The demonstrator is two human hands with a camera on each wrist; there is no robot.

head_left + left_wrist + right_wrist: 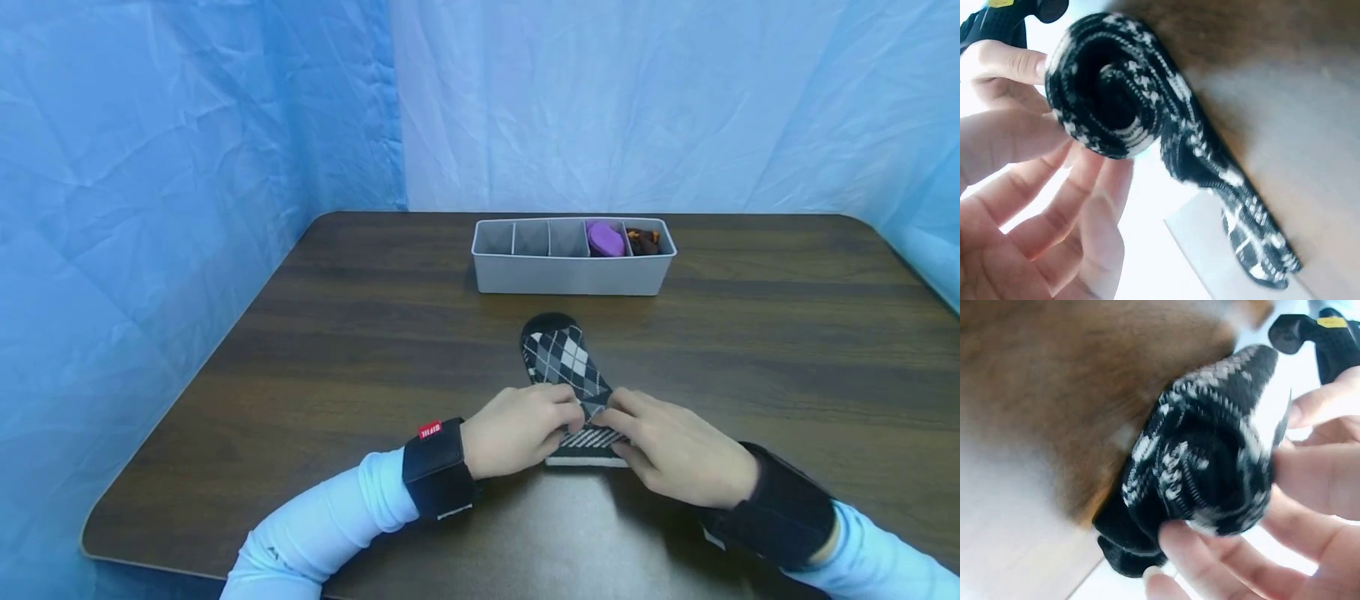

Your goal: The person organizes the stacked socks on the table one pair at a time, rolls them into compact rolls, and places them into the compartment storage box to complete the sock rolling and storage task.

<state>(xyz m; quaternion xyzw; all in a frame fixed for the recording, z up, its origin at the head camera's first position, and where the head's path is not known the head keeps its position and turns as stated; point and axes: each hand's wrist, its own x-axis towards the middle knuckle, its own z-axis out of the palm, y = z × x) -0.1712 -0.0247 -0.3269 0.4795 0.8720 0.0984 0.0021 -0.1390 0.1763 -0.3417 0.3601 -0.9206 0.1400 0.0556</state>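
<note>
A black, grey and white argyle sock lies on the table, its black rounded end pointing away from me. Its near part is coiled into a roll, and the spiral of layers shows from the side in both wrist views. My left hand holds the roll's left side, thumb and fingers curved about it. On the opposite side my right hand grips the same roll with bent fingers. The fingers partly hide the sock's middle in the head view.
Beyond the sock stands a grey divided box. A purple bundle and a brown patterned bundle sit in its two rightmost compartments. Blue sheeting hangs around the dark wooden table.
</note>
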